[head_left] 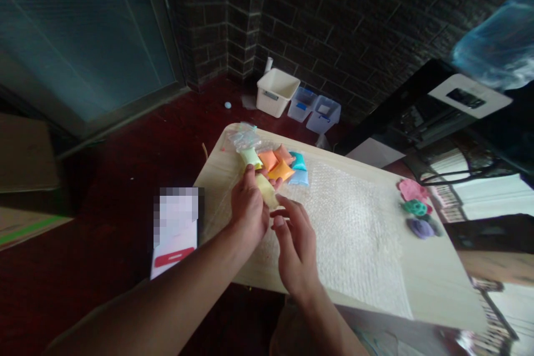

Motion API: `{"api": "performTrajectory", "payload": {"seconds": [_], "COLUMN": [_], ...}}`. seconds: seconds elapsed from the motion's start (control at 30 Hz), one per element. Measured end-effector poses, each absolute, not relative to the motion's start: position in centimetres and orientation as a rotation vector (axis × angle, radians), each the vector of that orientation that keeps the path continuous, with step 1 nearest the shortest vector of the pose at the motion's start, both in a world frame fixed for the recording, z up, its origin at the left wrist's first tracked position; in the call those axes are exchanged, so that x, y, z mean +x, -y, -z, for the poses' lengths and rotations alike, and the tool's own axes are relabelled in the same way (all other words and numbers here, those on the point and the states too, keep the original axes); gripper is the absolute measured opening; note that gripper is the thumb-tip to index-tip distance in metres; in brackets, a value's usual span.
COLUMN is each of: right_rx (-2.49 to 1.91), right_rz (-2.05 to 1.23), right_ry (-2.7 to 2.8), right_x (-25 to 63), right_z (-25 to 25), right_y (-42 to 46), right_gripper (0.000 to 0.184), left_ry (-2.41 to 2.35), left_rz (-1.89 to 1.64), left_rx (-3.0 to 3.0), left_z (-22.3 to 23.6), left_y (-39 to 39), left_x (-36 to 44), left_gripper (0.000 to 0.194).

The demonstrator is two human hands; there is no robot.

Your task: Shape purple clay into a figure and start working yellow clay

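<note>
My left hand [249,206] is closed around a pale yellow pillow-shaped packet [266,189] above the table. Close to the packet's lower end is my right hand [295,239], its fingers curved and the thumb apart from them; whether a fingertip touches the packet is hard to see. Just beyond my hands lies a cluster of similar packets: a pale green one [249,156], an orange one [267,161], a darker orange one [284,153], a yellow-orange one [281,171], a teal one [297,161] and a light blue one [298,178].
Bubble wrap [354,228] covers much of the light wooden table [442,278]. Crumpled clear plastic [244,137] lies at the far left corner. Pink [413,191], green [415,207] and purple pieces [421,228] sit at the right end. A white basket [273,101] stands on the floor behind.
</note>
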State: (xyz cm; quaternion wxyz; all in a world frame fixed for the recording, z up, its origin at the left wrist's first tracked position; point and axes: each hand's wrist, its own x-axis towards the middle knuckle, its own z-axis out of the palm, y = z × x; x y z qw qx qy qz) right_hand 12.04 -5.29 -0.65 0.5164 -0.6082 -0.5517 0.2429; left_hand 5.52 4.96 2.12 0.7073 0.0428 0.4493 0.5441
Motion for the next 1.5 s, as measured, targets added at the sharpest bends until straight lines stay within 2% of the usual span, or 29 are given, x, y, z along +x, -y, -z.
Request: {"api": "performTrajectory", "payload": {"seconds": [0.13,0.23,0.4,0.63,0.97,1.17,1.27,1.5], "right_rx": [-1.428,-1.467,-1.539,-1.593,-1.567,-1.671,-1.602,-1.195], "right_rz": [-0.708,-0.65,-0.515,-0.584,-0.725,-0.551,-0.686,-1.167], "right_ry": [1.348,1.467,1.611,1.717,1.718,1.785,1.615,0.741], "right_x": [12.3,12.5,12.5,12.8,12.9,12.8,12.8,12.2], "right_z": [0.7,0.6,0.5,0.2,-0.6,-0.3,0.5,1.8], "right_y": [5.2,5.3,5.5,5.3,5.1,5.2,5.3,3.8], "right_gripper": [0.045,0.048,0.048,0.058,0.056,0.066,0.063,0.053], "left_ry": [-0.916,-0.933,-1.023,-0.978,-1.077,-1.071,-1.077,-1.068], "left_rz": [-1.145,-1.12,-1.183,-1.237,-1.201,-1.262,-1.341,-1.373], "left_rx": [0.109,0.083,0.118,0.265,0.308,0.488,0.547,0.81], "left_z": [-1.5,-1.4,-1.3,-0.4,-0.5,-0.2,-0.4,-1.1], "left_y": [-5.2,-5.4,-5.8,-5.4,-5.3,-5.0,-4.6,-3.3], "left_x": [5.3,5.2,5.2,5.5,5.3,5.4,5.5,5.6], "left_gripper": [0.011,0.004,0.012,0.011,0.037,0.029,0.03,0.03]}}
